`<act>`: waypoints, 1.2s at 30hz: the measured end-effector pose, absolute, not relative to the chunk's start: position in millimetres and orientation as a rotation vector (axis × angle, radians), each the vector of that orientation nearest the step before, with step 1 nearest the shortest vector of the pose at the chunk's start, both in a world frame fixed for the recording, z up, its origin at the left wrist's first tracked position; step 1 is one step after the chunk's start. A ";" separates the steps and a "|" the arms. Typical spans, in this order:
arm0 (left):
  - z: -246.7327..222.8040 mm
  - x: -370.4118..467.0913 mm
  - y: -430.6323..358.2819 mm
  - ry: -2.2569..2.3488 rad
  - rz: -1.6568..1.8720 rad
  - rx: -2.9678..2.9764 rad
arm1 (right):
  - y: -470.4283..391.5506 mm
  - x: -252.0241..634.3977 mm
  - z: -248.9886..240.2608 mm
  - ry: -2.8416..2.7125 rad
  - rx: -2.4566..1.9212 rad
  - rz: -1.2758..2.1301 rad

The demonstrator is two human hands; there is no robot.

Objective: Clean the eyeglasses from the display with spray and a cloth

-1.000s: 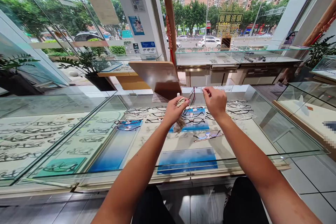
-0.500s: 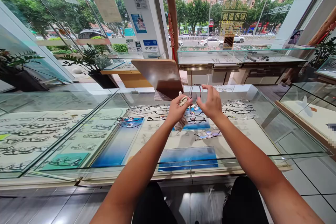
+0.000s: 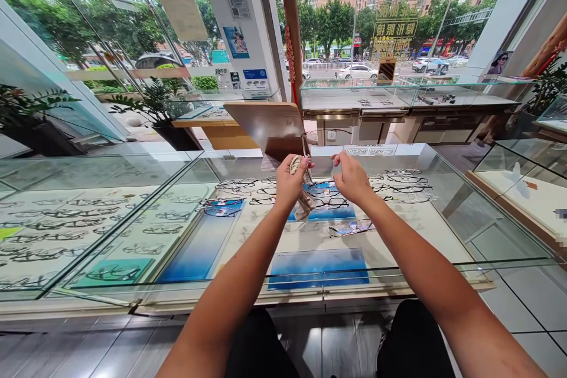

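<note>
Left forearm [image 3: 241, 263]: bare all the way down, and there's one tiny spot partway along!
Right forearm [image 3: 425, 271]: bare as well, clean down to the wrist.
Fingers [image 3: 342, 159]: bare.
Legwear [image 3: 261, 345]: plain black, rounding over both knees.

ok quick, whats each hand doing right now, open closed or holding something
Left hand: closed, holding a cloth; anything else gripped is too small to tell.
Right hand: fingers curled; whether it pinches something cannot be told.

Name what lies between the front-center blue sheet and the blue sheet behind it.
A pair of glasses, nearer the rear blue sheet, in the head view.
</note>
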State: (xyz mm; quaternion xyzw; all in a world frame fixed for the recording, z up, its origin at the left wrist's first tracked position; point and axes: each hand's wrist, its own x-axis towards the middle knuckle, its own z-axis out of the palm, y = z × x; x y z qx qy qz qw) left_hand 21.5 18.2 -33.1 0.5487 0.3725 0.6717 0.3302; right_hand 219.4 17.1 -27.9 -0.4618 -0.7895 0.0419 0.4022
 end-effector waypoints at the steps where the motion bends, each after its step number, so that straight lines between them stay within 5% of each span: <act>1: -33.2 20.9 19.4 0.959 1.794 1.404 | 16.4 218.8 -27.8 -2.006 -1.170 0.138; 14: -35.8 16.3 20.6 0.984 1.664 1.711 | 7.9 204.4 -30.7 -1.947 -0.744 0.305; 31: -31.3 20.9 13.7 0.877 1.435 1.728 | 0.1 195.0 -31.3 -1.599 -0.843 0.568; 36: -34.3 14.9 18.7 1.079 1.626 1.946 | 5.4 199.9 -27.9 -1.518 -0.868 0.512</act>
